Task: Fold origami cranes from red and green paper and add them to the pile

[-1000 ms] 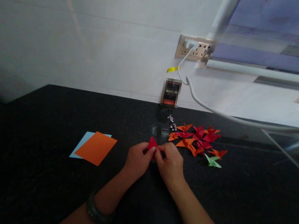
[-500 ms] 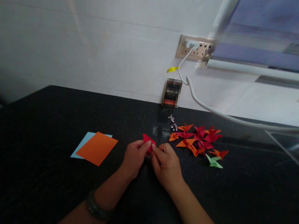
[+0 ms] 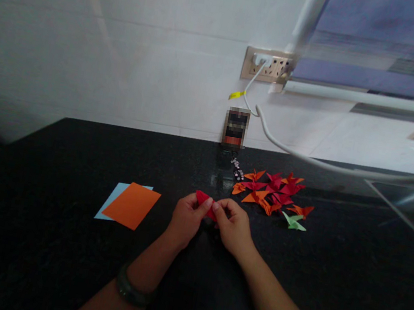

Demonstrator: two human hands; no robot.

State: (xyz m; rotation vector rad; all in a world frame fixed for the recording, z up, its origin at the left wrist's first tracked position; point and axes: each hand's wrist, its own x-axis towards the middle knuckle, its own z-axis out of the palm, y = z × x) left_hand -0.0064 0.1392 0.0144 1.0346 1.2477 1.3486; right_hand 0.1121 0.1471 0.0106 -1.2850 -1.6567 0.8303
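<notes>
A small folded red paper (image 3: 204, 200) is held between both hands just above the black countertop (image 3: 39, 233). My left hand (image 3: 185, 220) pinches its left part with thumb and fingers closed. My right hand (image 3: 233, 225) pinches its right end, fingers curled. Much of the paper is hidden behind my fingers. A pile of several folded red and orange paper figures (image 3: 272, 192) lies to the right behind my right hand, with a green folded figure (image 3: 292, 222) at its near edge.
An orange sheet (image 3: 132, 205) lies on a light blue sheet (image 3: 115, 193) to the left. A small dark object (image 3: 235, 126) stands against the white wall. A white cable (image 3: 295, 151) runs from the wall socket (image 3: 266, 66) across to the right.
The red paper has turned from standing as an upright point to lying more sideways between my fingers. Both hands stayed in nearly the same place.
</notes>
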